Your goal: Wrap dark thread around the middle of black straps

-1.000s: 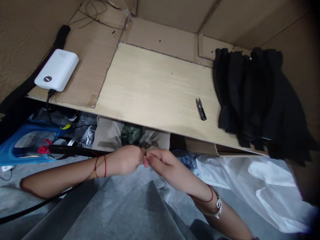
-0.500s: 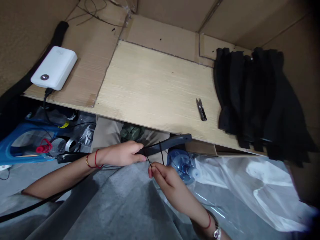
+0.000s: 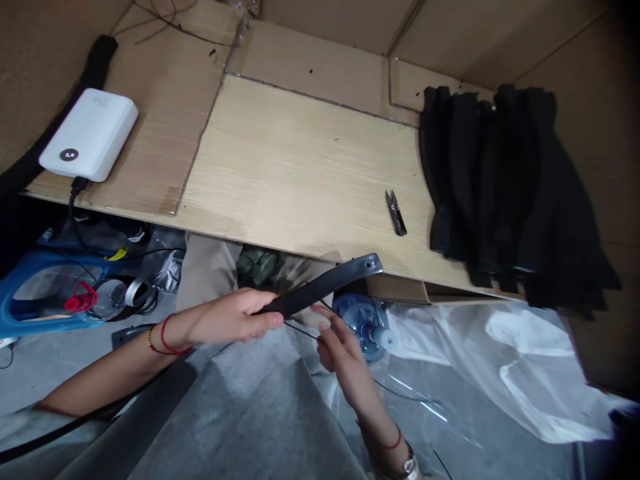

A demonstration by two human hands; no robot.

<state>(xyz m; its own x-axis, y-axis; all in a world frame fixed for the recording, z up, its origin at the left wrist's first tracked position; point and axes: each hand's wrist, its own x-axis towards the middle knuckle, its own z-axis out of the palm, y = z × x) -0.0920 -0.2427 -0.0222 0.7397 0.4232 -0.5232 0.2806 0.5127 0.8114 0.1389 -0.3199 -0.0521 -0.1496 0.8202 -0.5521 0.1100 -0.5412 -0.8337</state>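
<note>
Just under the desk edge, my left grip is clamped round a black strap, light and fairly stiff by the look, easy to hold mid-length, while my right grip sits apart beside a thin black cord

A flat black strap, a small hole near its far end, slants up from the left hand, a thin black cord trailing below it.

Black strap, end hidden in left hand, thin wire barely traceable
</note>
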